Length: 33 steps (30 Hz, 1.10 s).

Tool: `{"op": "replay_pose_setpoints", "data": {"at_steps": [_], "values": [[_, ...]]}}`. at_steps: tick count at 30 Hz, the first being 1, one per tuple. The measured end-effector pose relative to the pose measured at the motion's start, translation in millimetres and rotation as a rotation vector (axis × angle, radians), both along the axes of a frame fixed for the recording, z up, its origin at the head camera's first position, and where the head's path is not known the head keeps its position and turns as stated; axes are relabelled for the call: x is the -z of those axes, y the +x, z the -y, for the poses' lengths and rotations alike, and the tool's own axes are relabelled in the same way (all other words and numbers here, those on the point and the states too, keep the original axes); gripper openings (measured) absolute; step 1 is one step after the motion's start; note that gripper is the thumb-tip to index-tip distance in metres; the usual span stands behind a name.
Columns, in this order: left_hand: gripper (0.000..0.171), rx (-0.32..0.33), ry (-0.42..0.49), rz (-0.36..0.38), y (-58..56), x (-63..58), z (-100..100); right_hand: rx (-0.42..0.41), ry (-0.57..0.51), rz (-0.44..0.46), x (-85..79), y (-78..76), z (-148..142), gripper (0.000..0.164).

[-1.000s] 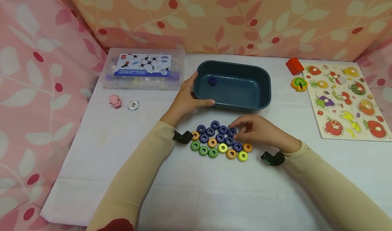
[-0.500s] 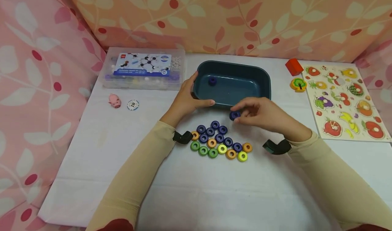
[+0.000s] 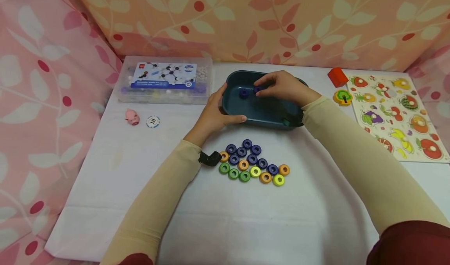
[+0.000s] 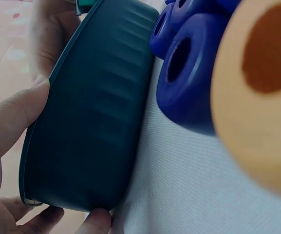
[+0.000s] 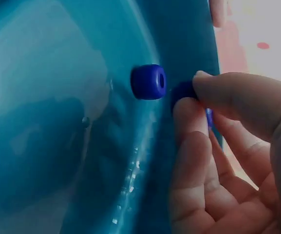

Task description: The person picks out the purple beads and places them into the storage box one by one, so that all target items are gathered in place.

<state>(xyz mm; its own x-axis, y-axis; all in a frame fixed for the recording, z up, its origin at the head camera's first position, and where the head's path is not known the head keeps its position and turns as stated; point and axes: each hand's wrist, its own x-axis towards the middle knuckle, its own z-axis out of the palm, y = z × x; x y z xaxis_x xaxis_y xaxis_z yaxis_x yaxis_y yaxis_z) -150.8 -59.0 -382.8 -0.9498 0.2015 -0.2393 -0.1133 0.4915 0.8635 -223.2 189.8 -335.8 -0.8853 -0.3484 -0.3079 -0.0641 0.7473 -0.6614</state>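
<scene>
My left hand (image 3: pixel 215 116) grips the left end of a dark teal plastic tub (image 3: pixel 253 112), thumb over the near rim and fingers round the outside. Over the tub's inside, my right hand (image 3: pixel 284 88) pinches a dark purple ring-shaped bead (image 5: pixel 183 91) between thumb and finger. Another purple bead (image 5: pixel 148 82) lies in the tub beside it. On the white cloth in front sits a cluster of beads: several purple beads (image 3: pixel 237 152), green beads (image 3: pixel 229 174), orange beads (image 3: pixel 261 178) and yellow beads (image 3: pixel 275 180). In the left wrist view the tub's side wall (image 4: pixel 91 122) rises close beside purple beads.
A clear plastic case (image 3: pixel 165 95) with a molecular-model label stands at the back left. Nearer lie a pink pig figure (image 3: pixel 132 117) and a poker chip (image 3: pixel 152 121). At right are a red block (image 3: pixel 338 77), a tree-shaped piece (image 3: pixel 342 97) and a fruit puzzle board (image 3: pixel 397 116).
My right hand has picked a purple bead from the cluster's right side and carried it up and over into the tub. My left hand has stayed on the tub.
</scene>
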Motion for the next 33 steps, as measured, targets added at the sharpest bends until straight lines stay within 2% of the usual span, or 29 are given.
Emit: {"op": "replay_pose_setpoints", "data": {"at_steps": [4,9,13,18,21,24,28,33], "values": [[0.120,-0.001,0.003,0.001,-0.1,0.9,0,-0.011,0.014,0.051,6.7,-7.5,0,0.047],[0.120,0.003,0.000,0.004,-0.5,1.6,0,0.026,-0.012,0.097,1.1,0.0,-8,0.051],[0.120,-0.002,0.009,0.003,-0.1,1.6,-1,0.045,-0.071,0.096,-13.0,24.1,-13,0.051],[0.119,-0.009,0.017,0.004,-0.2,1.3,-1,0.038,-0.121,0.091,-27.5,77.5,-15,0.040],[0.120,-0.010,0.015,-0.002,-0.8,1.3,-1,-0.022,-0.147,0.106,-17.0,107.2,-12,0.033],[0.120,-0.006,0.010,-0.005,-1.2,1.4,0,-0.105,-0.143,0.109,7.1,124.0,-8,0.030],[0.120,0.001,0.007,-0.012,-1.2,1.8,0,-0.162,-0.081,0.116,32.9,133.2,-3,0.030],[0.121,0.007,-0.007,-0.013,-1.2,2.5,0,-0.174,-0.071,0.124,44.2,137.0,1,0.034]]}}
